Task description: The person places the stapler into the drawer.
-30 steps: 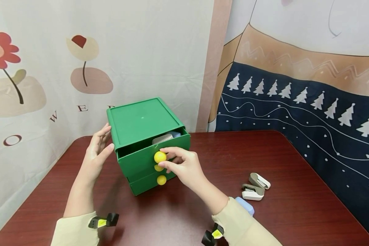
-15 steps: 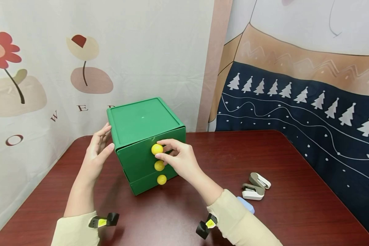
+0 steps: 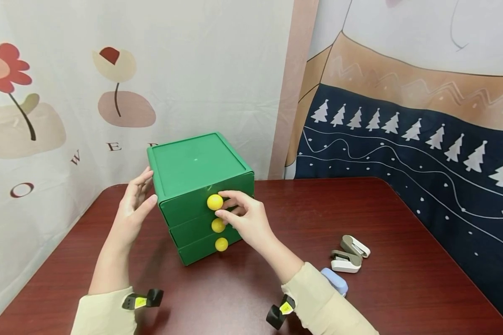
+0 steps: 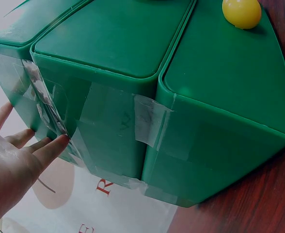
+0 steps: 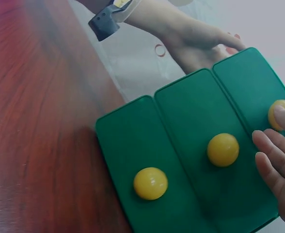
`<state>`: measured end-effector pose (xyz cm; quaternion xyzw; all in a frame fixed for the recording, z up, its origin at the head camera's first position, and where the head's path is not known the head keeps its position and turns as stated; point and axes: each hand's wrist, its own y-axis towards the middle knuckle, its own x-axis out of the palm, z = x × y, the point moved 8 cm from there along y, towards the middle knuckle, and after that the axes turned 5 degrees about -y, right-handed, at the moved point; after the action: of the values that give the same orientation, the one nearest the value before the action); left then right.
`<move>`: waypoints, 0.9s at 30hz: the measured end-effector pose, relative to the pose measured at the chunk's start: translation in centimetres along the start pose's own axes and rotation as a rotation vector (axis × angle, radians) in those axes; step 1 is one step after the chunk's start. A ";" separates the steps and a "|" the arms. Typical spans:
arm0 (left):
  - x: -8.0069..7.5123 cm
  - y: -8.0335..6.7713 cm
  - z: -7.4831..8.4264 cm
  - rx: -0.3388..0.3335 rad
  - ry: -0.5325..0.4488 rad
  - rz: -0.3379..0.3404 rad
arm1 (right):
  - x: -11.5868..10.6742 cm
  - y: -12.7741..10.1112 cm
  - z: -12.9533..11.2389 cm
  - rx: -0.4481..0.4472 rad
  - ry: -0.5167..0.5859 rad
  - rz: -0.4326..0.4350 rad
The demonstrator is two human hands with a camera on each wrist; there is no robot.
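Nearest, two cream sleeves with small black and yellow clips at the wrists lie over the dark red wooden tabletop (image 3: pixel 394 288). A little blue plastic block (image 3: pixel 335 281) sits on it just beside the right sleeve. A bit farther right are two small grey and white staplers (image 3: pixel 349 254), touching each other.

In the middle stands a green plastic box with three drawers (image 3: pixel 201 195). All three drawers are pushed in. Each drawer has a round yellow knob: the bottom knob (image 3: pixel 221 244), the middle knob (image 3: pixel 218 225) and the top knob (image 3: pixel 215 202).

The right hand (image 3: pixel 245 218) is at the front of the box. Its thumb and first finger pinch the top knob, one on each side. Its other fingers are loosely bent beside the middle knob.

The left hand (image 3: pixel 135 204) lies flat against the left side of the box. Its fingers are straight and press on clear tape (image 4: pixel 147 119) stuck there.

Behind the tabletop hangs a white cloth with flowers (image 3: pixel 46 93). To the right is a dark blue cloth with little white trees (image 3: pixel 402 153).
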<state>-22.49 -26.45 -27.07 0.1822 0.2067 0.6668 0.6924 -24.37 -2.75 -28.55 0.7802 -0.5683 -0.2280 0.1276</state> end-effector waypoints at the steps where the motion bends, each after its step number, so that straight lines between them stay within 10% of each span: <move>1: 0.0 0.0 0.0 0.000 0.000 0.001 | -0.1 -0.2 -0.2 -0.007 0.004 0.003; 27: 0.0 0.1 0.0 0.001 0.000 0.011 | 1.4 -2.3 6.3 0.149 0.027 -0.034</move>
<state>-22.59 -26.47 -27.06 0.1838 0.2061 0.6705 0.6886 -25.24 -2.93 -35.37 0.8001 -0.5687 -0.1765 0.0729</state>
